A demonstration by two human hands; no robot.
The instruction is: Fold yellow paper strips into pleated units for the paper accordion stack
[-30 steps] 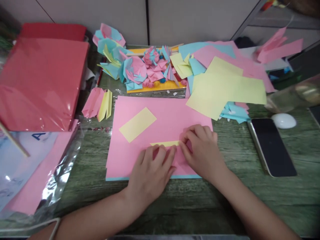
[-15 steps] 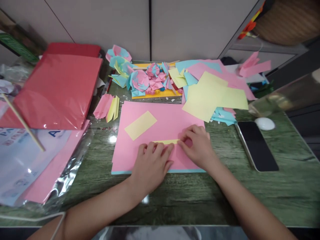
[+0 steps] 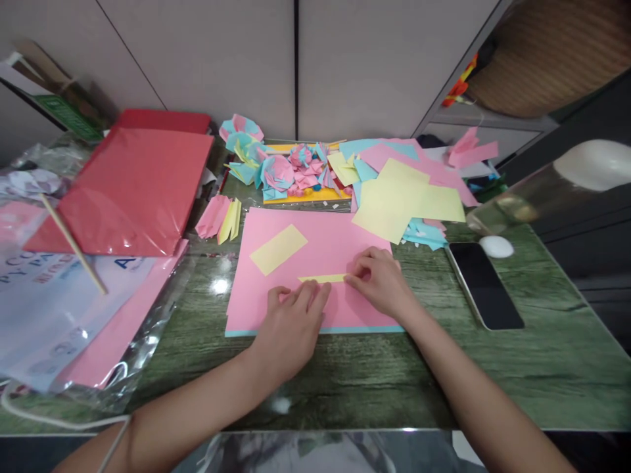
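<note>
A narrow folded yellow paper strip [image 3: 323, 278] lies on a stack of pink paper [image 3: 276, 305] with a blue edge showing at its near side. My right hand [image 3: 378, 279] pinches the strip's right end between thumb and forefinger. From the near side, my left hand [image 3: 292, 322] reaches to the strip's lower edge, its fingers stretched out, palm down, and the fingertips at or just on the strip. A flat yellow paper rectangle [image 3: 279, 249] rests on the pink stack, up and left of the strip.
Folded pink and yellow pieces [image 3: 219, 218] lie left of the stack, and paper flowers [image 3: 276, 172] behind it. Loose yellow sheets [image 3: 394, 200] overlap its far right corner. A phone [image 3: 486, 286] and a clear bottle [image 3: 532, 194] stand right; a red packet [image 3: 133, 190] lies left.
My left hand has drawn back slightly toward me and left, uncovering more of the strip. My right hand keeps its pinch on the strip's end. The camera view has shifted a little.
</note>
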